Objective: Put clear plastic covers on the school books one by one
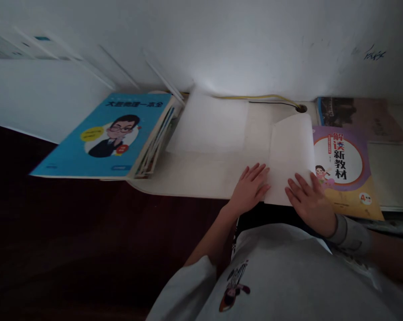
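Observation:
A white sheet of paper [290, 147], its right side curling up, lies at the front of the desk between my hands. My left hand [250, 189] rests flat at its left edge, fingers stretched out. On the lower right part of the sheet lies my right hand [310, 203], fingers spread, its fingertips also close to a purple and yellow book [350, 174]. Part of that book's left side is hidden by the paper and my hand. Farther left and back lies another white sheet [211, 120], flat on the desk.
A stack of books topped by a blue book [104, 138] stands at the desk's left end. A brownish book [362, 118] lies at the back right. A yellow cable [255, 96] runs along the wall to a hole [301, 109] in the white desk [191, 178].

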`<state>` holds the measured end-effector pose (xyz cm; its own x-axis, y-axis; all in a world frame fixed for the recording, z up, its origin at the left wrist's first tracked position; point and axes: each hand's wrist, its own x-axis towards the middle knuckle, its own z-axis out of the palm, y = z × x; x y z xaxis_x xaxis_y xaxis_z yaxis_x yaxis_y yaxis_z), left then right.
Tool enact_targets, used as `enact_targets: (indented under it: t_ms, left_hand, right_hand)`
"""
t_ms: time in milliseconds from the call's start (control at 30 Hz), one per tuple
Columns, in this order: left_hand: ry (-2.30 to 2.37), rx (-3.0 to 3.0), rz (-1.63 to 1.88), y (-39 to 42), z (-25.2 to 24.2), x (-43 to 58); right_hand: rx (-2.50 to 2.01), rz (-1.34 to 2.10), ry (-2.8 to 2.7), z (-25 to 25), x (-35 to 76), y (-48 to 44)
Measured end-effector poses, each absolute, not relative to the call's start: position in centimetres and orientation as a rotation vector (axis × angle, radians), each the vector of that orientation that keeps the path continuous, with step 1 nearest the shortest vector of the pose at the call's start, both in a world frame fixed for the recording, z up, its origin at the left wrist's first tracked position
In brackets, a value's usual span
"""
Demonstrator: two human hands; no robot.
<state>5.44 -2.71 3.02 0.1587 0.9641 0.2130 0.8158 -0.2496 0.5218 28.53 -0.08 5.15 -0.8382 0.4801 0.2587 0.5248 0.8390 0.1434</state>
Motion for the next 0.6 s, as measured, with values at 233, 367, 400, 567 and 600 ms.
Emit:
enact_targets:
  t_ms: [233, 367, 400, 567, 600]
  left_hand:
    - [1.788, 1.351, 1.208, -8.0, 1.6, 6.3]
    - [1.632, 0.890, 1.074, -9.9, -0.6, 8.0]
    - [1.673, 0.915, 1.084, -10.1, -0.9, 8.2]
    - [2.004, 1.803, 1.256, -8.7, 0.0, 7.6]
    - [2.023, 1.954, 1.220, -8.0, 0.4, 7.1]
  right_hand:
    - [-0.746, -0.394, -2.686, 4.0, 28.5, 0.0]
    - [-0.753, -0.360, -2.669, 3.3, 28.5, -0.2]
    - [-0.752, -0.350, -2.672, 3.3, 28.6, -0.2]
    - [-0.731, -0.365, -2.695, 3.4, 28.7, -0.2]
    - [-0.726, -0.369, -2.698, 3.5, 28.7, -0.2]
